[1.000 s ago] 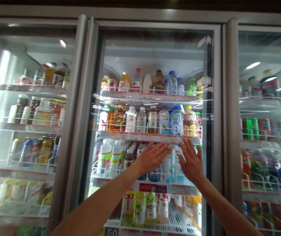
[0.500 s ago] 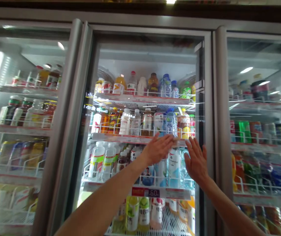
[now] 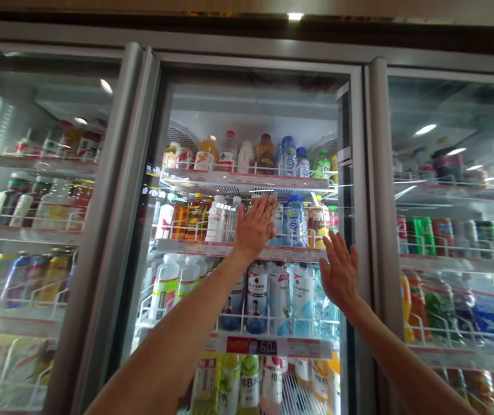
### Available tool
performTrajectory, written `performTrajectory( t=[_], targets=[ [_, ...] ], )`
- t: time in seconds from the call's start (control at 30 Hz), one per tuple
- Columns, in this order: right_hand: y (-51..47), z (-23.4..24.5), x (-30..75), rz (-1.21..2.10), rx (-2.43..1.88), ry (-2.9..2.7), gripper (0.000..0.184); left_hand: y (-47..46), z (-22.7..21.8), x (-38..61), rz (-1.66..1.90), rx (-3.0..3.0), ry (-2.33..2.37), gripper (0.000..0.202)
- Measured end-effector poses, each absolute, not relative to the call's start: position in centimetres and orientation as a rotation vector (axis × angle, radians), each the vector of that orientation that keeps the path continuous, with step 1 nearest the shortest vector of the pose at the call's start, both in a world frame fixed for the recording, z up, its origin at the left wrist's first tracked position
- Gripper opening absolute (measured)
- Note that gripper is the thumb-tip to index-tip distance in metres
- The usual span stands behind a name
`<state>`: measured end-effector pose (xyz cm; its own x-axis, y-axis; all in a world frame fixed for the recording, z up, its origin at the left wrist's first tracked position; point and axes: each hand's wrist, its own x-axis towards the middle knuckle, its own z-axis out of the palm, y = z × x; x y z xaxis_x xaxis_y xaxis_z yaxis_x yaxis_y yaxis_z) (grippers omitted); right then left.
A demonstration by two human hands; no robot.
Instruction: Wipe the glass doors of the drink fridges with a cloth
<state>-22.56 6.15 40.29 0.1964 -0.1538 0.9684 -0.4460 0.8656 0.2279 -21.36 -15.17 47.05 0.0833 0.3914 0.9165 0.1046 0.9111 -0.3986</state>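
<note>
My left hand [image 3: 255,226] lies flat against, or very close to, the glass door [image 3: 247,86] of a drinks cooler, fingers stretched upward. A faint reflection of it shows just to its right. Behind the glass at that height is the second shelf of bottles, partly hidden by the hand. My right hand [image 3: 340,271] is held up lower and to the right, near the door's right edge, fingers stretched out and thumb apart. Whether its palm touches the glass I cannot tell. Nothing shows in either hand.
Inside, bottles stand on several wire-fronted shelves, among them a blue-capped bottle [image 3: 296,222] and blue-labelled bottles [image 3: 257,297]. A price strip [image 3: 251,346] runs below. Metal door frames [image 3: 376,173] separate this door from the left cooler door [image 3: 34,196] and the right one [image 3: 454,230].
My left hand has moved left and up across the glass, away from my right hand. My right hand stays in nearly the same place. The view has shifted slightly.
</note>
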Motion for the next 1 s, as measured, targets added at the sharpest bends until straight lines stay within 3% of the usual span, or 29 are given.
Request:
performTrajectory(
  t=[0.2, 0.4, 0.6, 0.83, 1.0],
  targets=[
    [2.2, 41.6, -22.4, 0.191, 0.599, -1.355, 0.056, -17.8, 44.9, -20.6, 0.601, -0.807, -1.401, 0.040],
    [-1.4, 42.6, -22.8, 0.183, 0.627, -1.346, 0.058, -25.2, 46.5, -19.4, 0.207, -0.250, -1.420, 0.045],
    [-3.0, 42.9, -23.0, 0.165, 0.618, -1.391, 0.058, -29.1, 44.1, -18.4, 0.417, -0.511, -1.493, 0.040],
    [-2.8, 42.5, -23.4, 0.119, 0.598, -1.344, 0.059, -35.6, 43.9, -17.2, -0.071, 0.126, -1.393, 0.048],
    [-2.8, 42.5, -23.4, 0.112, 0.599, -1.320, 0.057, -34.2, 41.1, -17.3, 0.397, -0.462, -1.524, 0.045]
  ],
)
